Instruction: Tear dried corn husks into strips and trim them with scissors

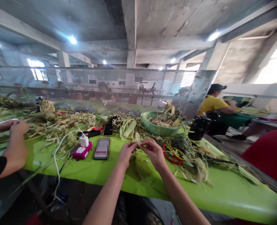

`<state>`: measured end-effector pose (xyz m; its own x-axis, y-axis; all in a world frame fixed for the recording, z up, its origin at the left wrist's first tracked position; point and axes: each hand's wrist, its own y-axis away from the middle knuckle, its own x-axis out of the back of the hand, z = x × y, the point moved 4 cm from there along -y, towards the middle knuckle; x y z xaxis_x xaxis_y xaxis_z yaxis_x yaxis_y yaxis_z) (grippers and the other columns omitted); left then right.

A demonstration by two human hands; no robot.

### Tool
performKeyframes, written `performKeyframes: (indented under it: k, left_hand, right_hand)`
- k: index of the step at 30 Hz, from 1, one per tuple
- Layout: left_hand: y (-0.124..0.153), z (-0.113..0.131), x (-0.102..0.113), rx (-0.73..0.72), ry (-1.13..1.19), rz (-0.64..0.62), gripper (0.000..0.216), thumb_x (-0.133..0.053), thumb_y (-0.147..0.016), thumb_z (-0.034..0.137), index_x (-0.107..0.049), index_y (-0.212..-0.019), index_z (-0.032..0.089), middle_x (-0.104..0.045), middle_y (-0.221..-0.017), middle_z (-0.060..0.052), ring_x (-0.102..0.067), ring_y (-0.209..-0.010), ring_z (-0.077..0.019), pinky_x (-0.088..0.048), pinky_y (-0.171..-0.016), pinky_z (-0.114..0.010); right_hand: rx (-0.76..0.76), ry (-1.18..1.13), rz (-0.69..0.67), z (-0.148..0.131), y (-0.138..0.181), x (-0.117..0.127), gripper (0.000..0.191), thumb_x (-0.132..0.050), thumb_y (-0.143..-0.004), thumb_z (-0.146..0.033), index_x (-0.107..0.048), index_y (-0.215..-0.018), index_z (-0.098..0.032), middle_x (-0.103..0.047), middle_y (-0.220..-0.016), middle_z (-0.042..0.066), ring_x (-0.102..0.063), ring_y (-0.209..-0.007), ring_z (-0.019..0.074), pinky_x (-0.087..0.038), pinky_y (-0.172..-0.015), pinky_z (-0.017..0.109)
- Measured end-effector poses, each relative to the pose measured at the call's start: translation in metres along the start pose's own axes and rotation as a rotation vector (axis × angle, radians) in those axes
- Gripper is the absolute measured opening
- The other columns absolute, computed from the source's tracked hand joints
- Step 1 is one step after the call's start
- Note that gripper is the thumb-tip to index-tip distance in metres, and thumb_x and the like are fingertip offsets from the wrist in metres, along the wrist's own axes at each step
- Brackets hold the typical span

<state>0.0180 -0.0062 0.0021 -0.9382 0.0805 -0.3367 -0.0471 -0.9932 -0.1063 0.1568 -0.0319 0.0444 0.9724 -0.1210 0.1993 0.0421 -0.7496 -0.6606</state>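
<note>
Both my hands meet above the bright green table (223,190), near its front edge. My left hand (126,153) and my right hand (153,151) each pinch a small pale strip of corn husk (138,139) held between them. Green husk scraps (138,167) lie on the table right under my hands. An unpeeled green corn ear (129,128) rests just behind them. Red scissors (172,156) lie to the right of my right hand.
A green basket (159,128) of husks stands behind. Phones (108,129), a pink power bank (82,151) with a white charger and cable lie left. A co-worker's hand (17,128) works at far left. A perforated metal screen (129,87) backs the table. A black object (198,127) stands right.
</note>
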Motion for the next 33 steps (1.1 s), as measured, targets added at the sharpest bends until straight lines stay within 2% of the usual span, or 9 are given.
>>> performKeyframes:
  k: [7, 12, 15, 20, 33]
  left_hand:
    - [0.004, 0.0, -0.002, 0.079, 0.075, -0.004, 0.025, -0.071, -0.058, 0.037, -0.064, -0.069, 0.016, -0.059, -0.068, -0.001, -0.049, -0.061, -0.0101, -0.034, -0.06, -0.023]
    - [0.002, -0.003, -0.001, 0.099, 0.076, -0.013, 0.022, -0.069, -0.06, 0.036, -0.064, -0.068, 0.015, -0.061, -0.069, -0.002, -0.05, -0.062, -0.0107, -0.033, -0.059, -0.023]
    - [0.001, -0.005, 0.0, 0.094, 0.061, -0.001, 0.021, -0.069, -0.061, 0.034, -0.065, -0.071, 0.016, -0.06, -0.068, -0.002, -0.05, -0.062, -0.0108, -0.033, -0.058, -0.023]
    - [0.003, -0.002, -0.001, 0.087, 0.072, -0.001, 0.024, -0.07, -0.06, 0.039, -0.064, -0.068, 0.017, -0.059, -0.069, -0.002, -0.051, -0.064, -0.0115, -0.033, -0.06, -0.024]
    - [0.007, 0.003, -0.006, 0.145, 0.118, -0.068, 0.029, -0.073, -0.056, 0.04, -0.058, -0.067, 0.018, -0.056, -0.068, 0.0, -0.049, -0.063, -0.0115, -0.034, -0.059, -0.024]
  right_hand:
    - [0.067, 0.14, -0.016, -0.004, 0.001, -0.004, 0.014, -0.066, -0.078, -0.035, -0.07, -0.081, -0.022, -0.058, -0.092, 0.006, -0.052, -0.065, 0.0143, -0.045, -0.055, 0.027]
    - [0.111, 0.229, -0.001, -0.006, 0.003, -0.003, 0.01, -0.065, -0.078, -0.027, -0.069, -0.087, -0.024, -0.057, -0.099, 0.006, -0.052, -0.061, 0.0123, -0.047, -0.055, 0.027]
    - [0.149, 0.28, -0.031, -0.01, 0.004, -0.005, 0.014, -0.063, -0.079, -0.025, -0.069, -0.091, -0.027, -0.056, -0.103, 0.006, -0.056, -0.068, 0.0145, -0.05, -0.058, 0.029]
    - [0.156, 0.395, -0.052, -0.011, 0.006, -0.007, 0.01, -0.061, -0.082, -0.024, -0.07, -0.085, -0.027, -0.057, -0.105, 0.007, -0.059, -0.079, 0.0188, -0.052, -0.066, 0.031]
    - [0.14, 0.345, -0.025, -0.007, 0.004, -0.005, 0.011, -0.06, -0.084, -0.031, -0.067, -0.081, -0.023, -0.06, -0.096, 0.008, -0.058, -0.076, 0.0194, -0.049, -0.064, 0.031]
